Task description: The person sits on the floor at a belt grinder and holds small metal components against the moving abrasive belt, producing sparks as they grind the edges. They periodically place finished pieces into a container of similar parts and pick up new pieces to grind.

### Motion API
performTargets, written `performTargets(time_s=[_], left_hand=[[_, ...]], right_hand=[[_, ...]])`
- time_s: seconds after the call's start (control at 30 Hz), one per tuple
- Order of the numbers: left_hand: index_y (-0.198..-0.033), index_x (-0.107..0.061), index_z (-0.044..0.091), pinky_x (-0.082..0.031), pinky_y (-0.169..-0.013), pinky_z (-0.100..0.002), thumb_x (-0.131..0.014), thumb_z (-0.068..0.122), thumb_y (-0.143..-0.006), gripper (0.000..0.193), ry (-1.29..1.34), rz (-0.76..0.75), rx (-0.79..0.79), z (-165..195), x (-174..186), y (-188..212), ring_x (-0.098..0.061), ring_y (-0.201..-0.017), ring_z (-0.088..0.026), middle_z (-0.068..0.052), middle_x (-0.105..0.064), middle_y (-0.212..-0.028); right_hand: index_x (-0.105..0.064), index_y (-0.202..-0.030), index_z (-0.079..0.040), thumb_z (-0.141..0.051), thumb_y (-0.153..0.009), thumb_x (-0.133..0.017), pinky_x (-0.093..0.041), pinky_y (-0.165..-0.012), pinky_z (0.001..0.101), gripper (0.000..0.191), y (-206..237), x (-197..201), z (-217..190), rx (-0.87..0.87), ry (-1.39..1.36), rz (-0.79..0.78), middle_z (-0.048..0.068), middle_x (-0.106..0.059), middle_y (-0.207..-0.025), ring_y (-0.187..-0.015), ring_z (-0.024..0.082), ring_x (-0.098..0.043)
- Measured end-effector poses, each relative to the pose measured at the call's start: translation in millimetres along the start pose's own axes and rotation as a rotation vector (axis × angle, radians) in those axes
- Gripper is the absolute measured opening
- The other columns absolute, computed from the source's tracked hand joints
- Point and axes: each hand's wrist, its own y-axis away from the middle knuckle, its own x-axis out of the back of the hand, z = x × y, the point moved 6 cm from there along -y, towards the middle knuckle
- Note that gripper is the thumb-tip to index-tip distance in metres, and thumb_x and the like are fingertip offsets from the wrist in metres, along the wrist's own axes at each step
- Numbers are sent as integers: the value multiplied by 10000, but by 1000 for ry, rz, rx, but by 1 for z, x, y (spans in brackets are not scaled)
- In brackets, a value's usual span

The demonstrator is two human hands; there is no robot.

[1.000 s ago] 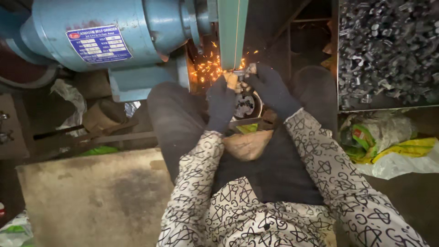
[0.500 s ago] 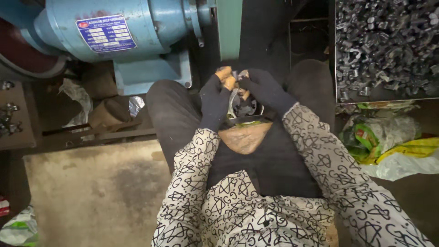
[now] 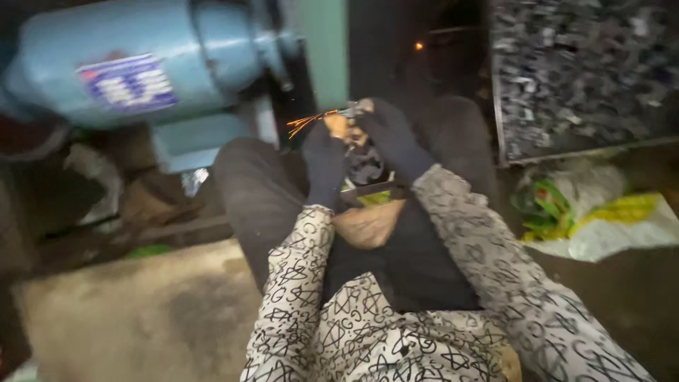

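My left hand (image 3: 324, 161) and my right hand (image 3: 393, 139), both in dark gloves, are closed together on a small metal part (image 3: 351, 110) held up at the green guard (image 3: 323, 49) of a blue bench grinder (image 3: 152, 74). Orange sparks (image 3: 308, 122) fly left from the part. Both hands sit above my lap, between my knees in dark trousers. The view is blurred, so the part's shape is unclear.
A bin of several small metal parts (image 3: 580, 71) stands at the upper right. Crumpled white, green and yellow bags (image 3: 594, 212) lie on the floor at right. A flat brown slab (image 3: 134, 311) lies at lower left. A small tray (image 3: 368, 187) rests on my lap.
The sparks stopped half a second ago as the part came off the wheel; now it is back at the wheel and sparks fly again. The view has shifted and blurred.
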Motion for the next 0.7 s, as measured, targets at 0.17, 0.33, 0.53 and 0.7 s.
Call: performTargets(time_s=[0.17, 0.33, 0.53, 0.7], left_hand=[[-1115, -662, -44, -540, -760, -367, -635, 103, -1054, 161, 122, -155, -34, -5, -9, 0, -636, -846, -168, -99, -688, -951], [-1216, -701, 77, -541, -749, -439, -747, 183, -769, 461, -787, -604, 88, -31, -25, 20, -704, -830, -346, -206, -718, -907], [-1283, -630, 53, -490, -914, -501, -664, 314, -946, 428, -846, -671, 103, -52, -40, 26, -640, -1096, -426, -243, -686, -1155], [-1337, -636, 26, -507, -1049, -444, -596, 260, -1034, 385, -641, -442, -259, -43, -41, 14, -650, -1224, -392, -235, -685, -1297]], right_hand=[[-614, -1100, -26, -113, -1080, -568, -554, -761, 277, 101, 4, 19, -21, 67, 172, -136, 60, -670, -942, -826, 110, -650], [-641, -1164, 14, -314, -732, -815, -503, -828, 485, 570, 49, 161, -122, 716, 1395, 556, 248, -675, -1015, -928, 456, -645], [-719, -991, -69, -165, -914, -761, -521, -845, 528, 129, 40, 252, -122, 390, 1690, 377, 167, -672, -894, -870, 386, -665], [-718, -1172, -15, -169, -1000, -709, -551, -846, 402, 230, 38, 176, -132, 328, 1140, 24, 120, -721, -1001, -911, 268, -709]])
